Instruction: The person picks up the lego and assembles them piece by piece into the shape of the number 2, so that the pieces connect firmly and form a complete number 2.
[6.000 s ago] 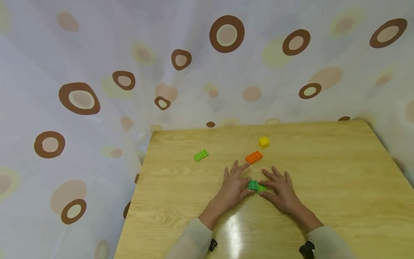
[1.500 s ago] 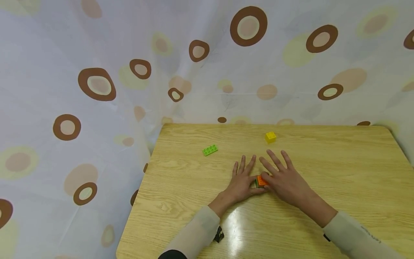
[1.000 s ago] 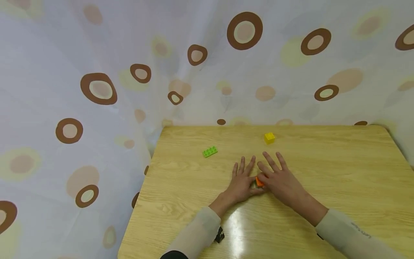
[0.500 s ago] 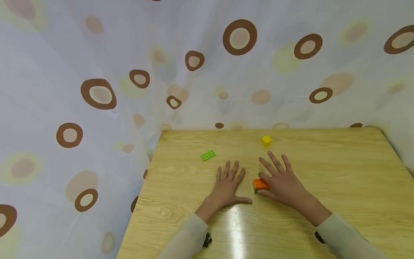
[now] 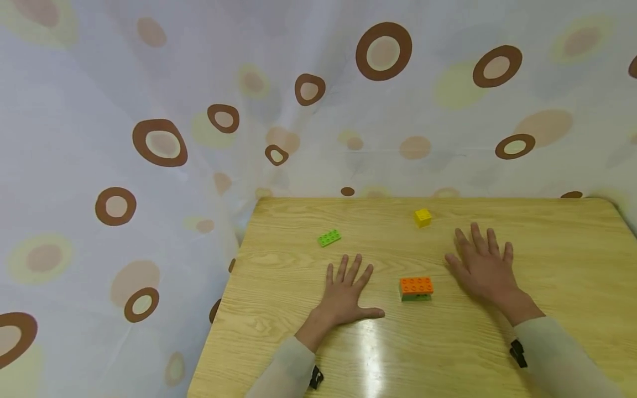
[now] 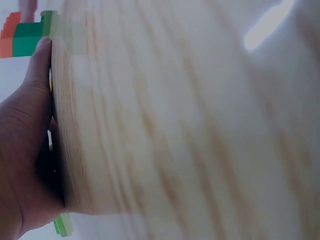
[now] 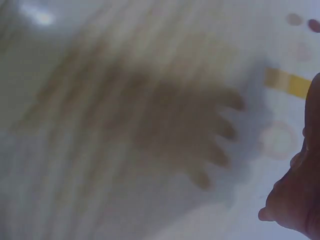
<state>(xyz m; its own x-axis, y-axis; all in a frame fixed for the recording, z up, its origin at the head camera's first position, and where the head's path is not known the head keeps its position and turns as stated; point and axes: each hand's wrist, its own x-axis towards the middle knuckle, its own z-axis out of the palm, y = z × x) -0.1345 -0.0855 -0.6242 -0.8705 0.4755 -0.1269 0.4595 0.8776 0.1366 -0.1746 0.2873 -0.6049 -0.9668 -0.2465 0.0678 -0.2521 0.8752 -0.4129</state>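
A stack of toy building bricks stands on the table, an orange brick point(image 5: 416, 285) on top and green bricks point(image 5: 414, 297) beneath. From the side, the left wrist view shows a darker green brick point(image 6: 27, 38) against the orange, with a lighter green layer point(image 6: 48, 21). My left hand point(image 5: 342, 301) rests on the table left of the stack, fingers spread and thumb pointing towards it. To the right of the stack, my right hand point(image 5: 486, 272) is spread over the table, holding nothing; its shadow shows in the right wrist view.
Farther back lie a flat lime-green brick point(image 5: 329, 238) at left and a yellow brick point(image 5: 422, 218) near the table's far edge. The wooden table point(image 5: 278, 265) meets a white curtain point(image 5: 318, 149) with brown ring patterns behind and at left.
The orange brick came from farther back onto the green bricks. Both hands pressed around the stack, then the left let go and drew left; the right let go and moved right.
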